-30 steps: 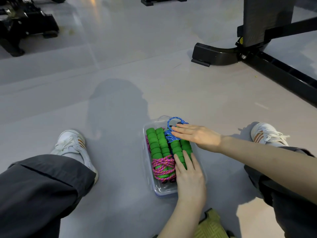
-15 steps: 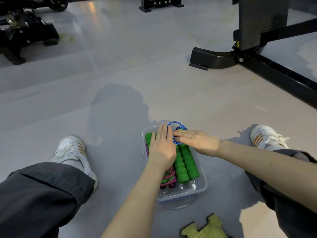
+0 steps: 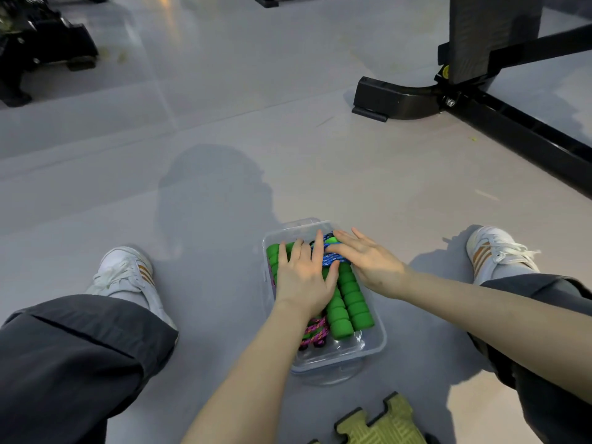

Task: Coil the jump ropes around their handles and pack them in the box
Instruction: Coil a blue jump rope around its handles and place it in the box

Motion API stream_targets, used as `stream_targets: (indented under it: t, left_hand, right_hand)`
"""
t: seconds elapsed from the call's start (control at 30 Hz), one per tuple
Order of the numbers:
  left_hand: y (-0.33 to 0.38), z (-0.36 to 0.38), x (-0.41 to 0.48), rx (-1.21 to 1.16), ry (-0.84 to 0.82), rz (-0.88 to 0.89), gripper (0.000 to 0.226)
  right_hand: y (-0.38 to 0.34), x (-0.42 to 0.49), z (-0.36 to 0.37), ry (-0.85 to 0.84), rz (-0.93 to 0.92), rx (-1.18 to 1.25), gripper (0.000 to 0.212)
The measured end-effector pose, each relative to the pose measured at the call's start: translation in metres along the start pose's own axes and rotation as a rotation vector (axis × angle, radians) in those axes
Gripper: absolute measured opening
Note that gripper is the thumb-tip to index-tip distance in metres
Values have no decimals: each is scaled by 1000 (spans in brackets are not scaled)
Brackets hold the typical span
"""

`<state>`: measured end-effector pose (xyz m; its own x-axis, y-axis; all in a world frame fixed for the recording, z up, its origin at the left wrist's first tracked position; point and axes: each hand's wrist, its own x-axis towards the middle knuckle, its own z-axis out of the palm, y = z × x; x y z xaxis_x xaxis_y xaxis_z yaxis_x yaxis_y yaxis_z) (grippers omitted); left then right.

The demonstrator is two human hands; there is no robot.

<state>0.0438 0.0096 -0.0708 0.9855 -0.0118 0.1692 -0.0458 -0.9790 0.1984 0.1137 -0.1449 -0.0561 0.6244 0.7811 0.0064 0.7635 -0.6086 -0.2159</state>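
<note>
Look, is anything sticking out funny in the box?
A little. The blue rope bunches up over the green handles at the far end of the clear box, where the left hand and right hand press down. The pink rope looks loosely looped.

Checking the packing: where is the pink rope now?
Head view: the pink rope lies in the clear box, left of the green handles, partly under the left hand.
</note>
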Motion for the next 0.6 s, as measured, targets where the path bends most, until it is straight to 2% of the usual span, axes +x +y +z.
stream_targets:
  t: [0.07, 0.17, 0.27, 0.3, 0.4, 0.5, 0.6]
  left_hand:
    - [-1, 4, 0, 23, 61, 14, 57]
    - [-1, 10, 1, 66, 69, 7, 55]
    - [5, 9, -1, 84, 7, -36, 57]
    - [5, 10, -2, 84, -19, -57, 59]
    - [8, 10, -3, 49, -147, -103, 65]
    - [8, 9, -1, 88, -144, -102, 62]
    - [7, 7, -1, 68, -89, -81, 55]
  right_hand:
    - [-2, -1, -2, 6, 58, 65, 66]
    - [-7, -1, -2, -18, 114, 69, 73]
    - [-7, -4, 5, -50, 70, -31, 64]
    - [-4, -4, 9, -15, 48, -76, 61]
    - [-11, -3, 8, -29, 64, -84, 71]
    - [-20, -1, 6, -114, 163, -79, 88]
    - [-37, -4, 9, -76, 242, -74, 85]
